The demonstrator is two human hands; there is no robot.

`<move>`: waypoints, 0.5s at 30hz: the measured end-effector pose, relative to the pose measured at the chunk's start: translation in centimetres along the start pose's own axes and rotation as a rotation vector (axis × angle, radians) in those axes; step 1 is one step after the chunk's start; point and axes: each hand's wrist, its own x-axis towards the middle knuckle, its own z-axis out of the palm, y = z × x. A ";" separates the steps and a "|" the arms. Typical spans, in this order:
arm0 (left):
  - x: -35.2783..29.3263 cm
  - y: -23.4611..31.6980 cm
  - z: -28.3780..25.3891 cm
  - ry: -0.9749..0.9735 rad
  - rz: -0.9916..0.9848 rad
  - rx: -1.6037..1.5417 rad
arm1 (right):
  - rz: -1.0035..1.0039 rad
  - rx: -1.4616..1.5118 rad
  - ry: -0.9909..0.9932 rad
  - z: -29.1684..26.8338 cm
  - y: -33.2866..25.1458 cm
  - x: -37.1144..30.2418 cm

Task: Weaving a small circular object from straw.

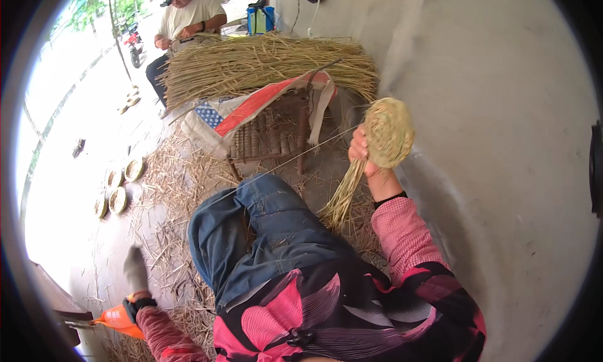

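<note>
My right hand [359,147] is raised to the right of my knees, its fingers closed around a round woven straw piece [391,133]. From under that hand, a bundle of loose straw strands [343,197] hangs down. One long thin strand [292,160] stretches from the woven piece toward my knee. Low on the left is my left hand [135,271], in what looks like a grey glove. It is smeared by motion, so its fingers cannot be made out. An orange item [119,320] shows beside the left wrist; its kind is unclear.
A wooden stool or chair [267,133] draped with a striped cloth sack [220,114] stands ahead, before a large straw pile [270,67]. Another person [191,20] sits behind it. Several small woven baskets [118,200] lie left on the straw-littered floor. A wall [502,111] rises right.
</note>
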 end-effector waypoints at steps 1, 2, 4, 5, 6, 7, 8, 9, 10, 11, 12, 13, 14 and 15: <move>0.0 -3.4 -0.2 -0.079 -0.153 0.001 | -0.017 -0.015 0.012 -0.8 -1.9 -0.4; -1.1 -8.4 0.0 -0.078 -0.281 -0.081 | -0.065 -0.003 0.089 -1.2 -3.8 -0.4; -6.3 -20.8 -3.5 0.143 -0.424 -0.212 | -0.057 0.087 0.151 -2.8 -4.9 1.6; -5.4 -18.9 -0.6 0.270 -0.358 -0.361 | -0.052 -0.176 0.186 -2.5 -5.8 1.0; -6.7 -21.3 -3.0 0.174 -0.484 -0.133 | -0.006 -0.365 0.186 -2.6 -5.8 1.9; -3.7 -17.3 -1.5 -0.018 -0.531 0.054 | -0.040 -0.415 0.228 -1.6 -6.6 0.5; -0.9 -12.4 -1.2 -0.216 -0.533 0.235 | -0.060 -0.488 0.240 -0.6 -7.0 -0.6; -1.4 -13.9 -2.4 -0.327 -0.277 0.560 | -0.030 -0.493 0.194 0.2 -6.5 0.0; -2.1 -18.0 -4.8 -0.441 -0.050 0.898 | 0.064 -0.389 0.082 0.1 -5.4 1.6; -3.4 -21.4 -6.7 -0.177 0.104 0.877 | 0.105 -0.337 0.049 0.0 -4.4 3.1; -2.9 -19.6 -4.4 0.018 -0.205 0.447 | 0.095 -0.385 0.099 0.8 -3.6 3.7; -1.7 -17.1 -2.7 0.007 -0.189 0.424 | 0.061 -0.441 0.163 1.3 -3.8 3.6; 1.1 -12.8 -1.7 -0.004 -0.234 0.256 | 0.007 -0.424 0.286 0.9 -6.3 2.7; 2.3 -10.4 -2.6 -0.008 -0.307 0.114 | -0.139 -0.537 0.499 1.6 -7.7 2.1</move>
